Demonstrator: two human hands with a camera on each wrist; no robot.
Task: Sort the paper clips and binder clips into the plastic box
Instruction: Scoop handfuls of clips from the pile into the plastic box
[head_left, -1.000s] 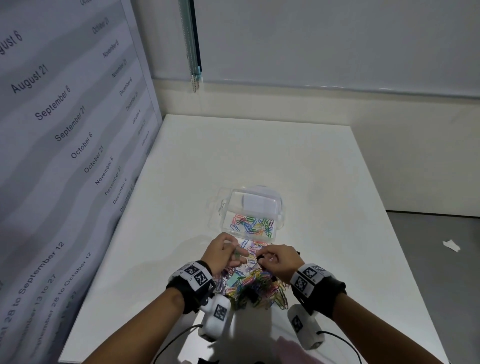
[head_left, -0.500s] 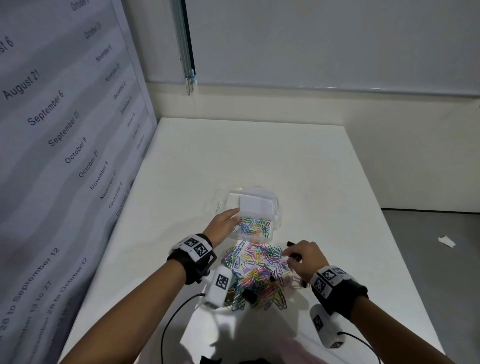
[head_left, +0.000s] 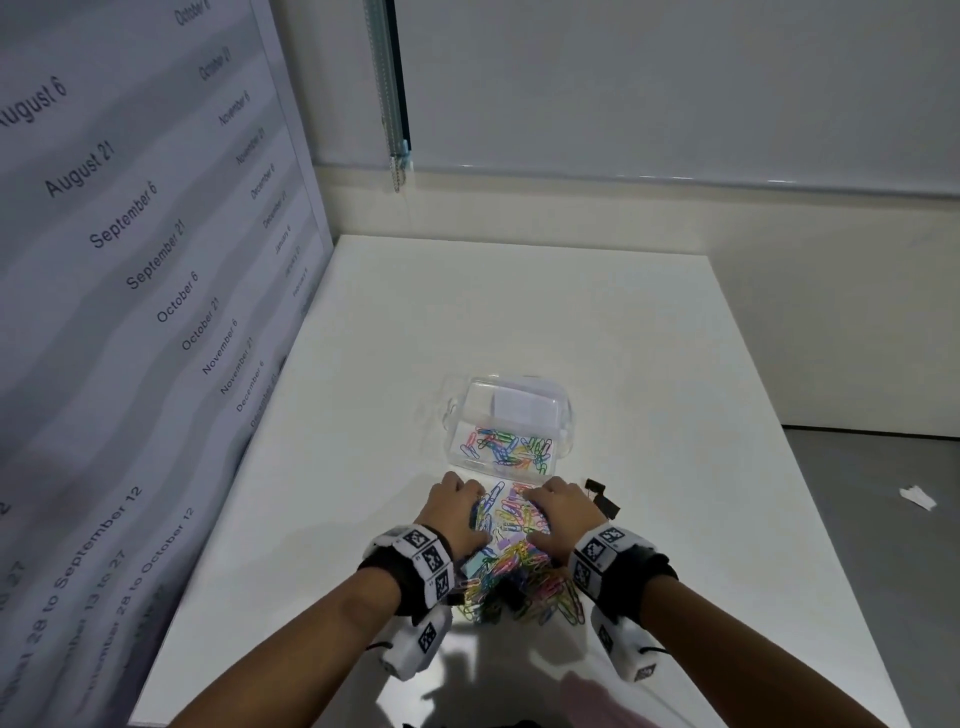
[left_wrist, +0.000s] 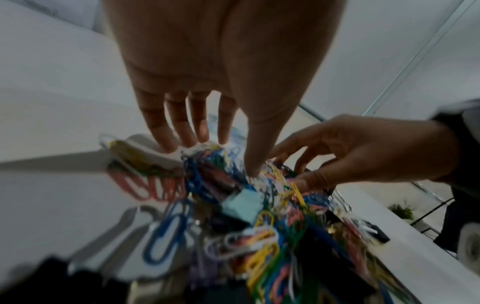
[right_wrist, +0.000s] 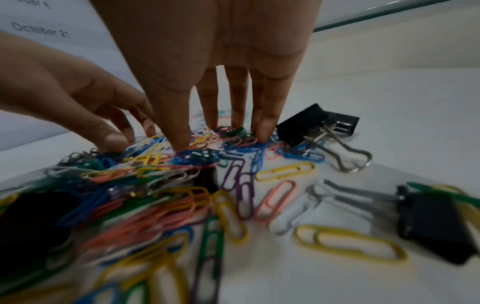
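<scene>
Left hand and right hand spread flat, fingertips pressed on paper clip pile, pile partly hidden, wrist views blurred, black binder clips beside, plastic box beyond.

Bare forearms end in black wrist straps carrying white bands printed with square black-and-white markers. A white camera pod, also marked, hangs under each wrist, trailing a thin black cable.
</scene>
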